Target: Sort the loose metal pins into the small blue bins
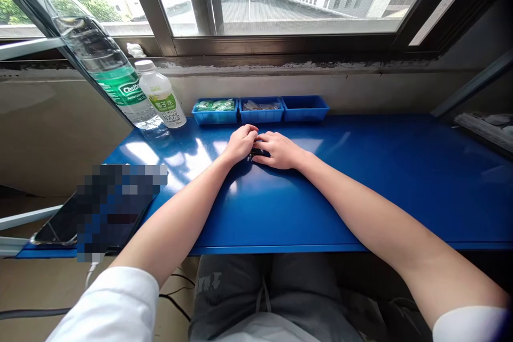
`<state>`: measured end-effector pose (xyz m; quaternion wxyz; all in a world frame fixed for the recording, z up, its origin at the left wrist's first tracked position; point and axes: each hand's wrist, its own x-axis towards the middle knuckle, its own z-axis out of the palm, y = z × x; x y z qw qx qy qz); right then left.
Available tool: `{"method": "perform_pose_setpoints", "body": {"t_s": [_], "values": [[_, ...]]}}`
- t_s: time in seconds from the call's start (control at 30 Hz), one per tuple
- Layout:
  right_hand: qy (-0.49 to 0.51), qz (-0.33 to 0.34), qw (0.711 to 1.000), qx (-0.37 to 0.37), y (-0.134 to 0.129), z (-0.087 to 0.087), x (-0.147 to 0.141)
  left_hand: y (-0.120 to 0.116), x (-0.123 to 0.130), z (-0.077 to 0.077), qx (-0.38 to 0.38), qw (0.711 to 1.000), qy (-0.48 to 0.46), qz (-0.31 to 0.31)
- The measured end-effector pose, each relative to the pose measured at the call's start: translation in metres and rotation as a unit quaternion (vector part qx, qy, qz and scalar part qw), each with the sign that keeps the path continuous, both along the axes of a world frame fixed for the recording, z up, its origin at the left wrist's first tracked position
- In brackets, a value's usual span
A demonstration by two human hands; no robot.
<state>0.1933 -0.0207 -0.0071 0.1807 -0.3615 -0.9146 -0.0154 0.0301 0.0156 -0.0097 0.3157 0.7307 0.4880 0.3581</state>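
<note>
My left hand (241, 144) and my right hand (279, 150) meet over the blue table (276, 214), a little in front of the bins. Between them shows a small dark object (252, 155) with bits of yellow, too small to name. Both hands have curled fingers around it and cover most of it. The right fingers reach left across its top and side, while the left fingers bend over its left end.
Three blue bins (261, 114) line the back edge, two holding small bagged items. A large water bottle (120, 83) and a smaller white-capped bottle (162, 96) stand at the back left. A dark device (60, 222), partly pixelated, lies at the front left.
</note>
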Motion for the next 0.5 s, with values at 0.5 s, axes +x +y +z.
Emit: {"method": "perform_pose_setpoints", "body": {"t_s": [0.5], "values": [[0.049,0.022,0.999,-0.011,-0.0011,-0.0030,-0.0039,-0.0027,0.0002,0.0021,0.020,0.998,0.051,-0.005]]}}
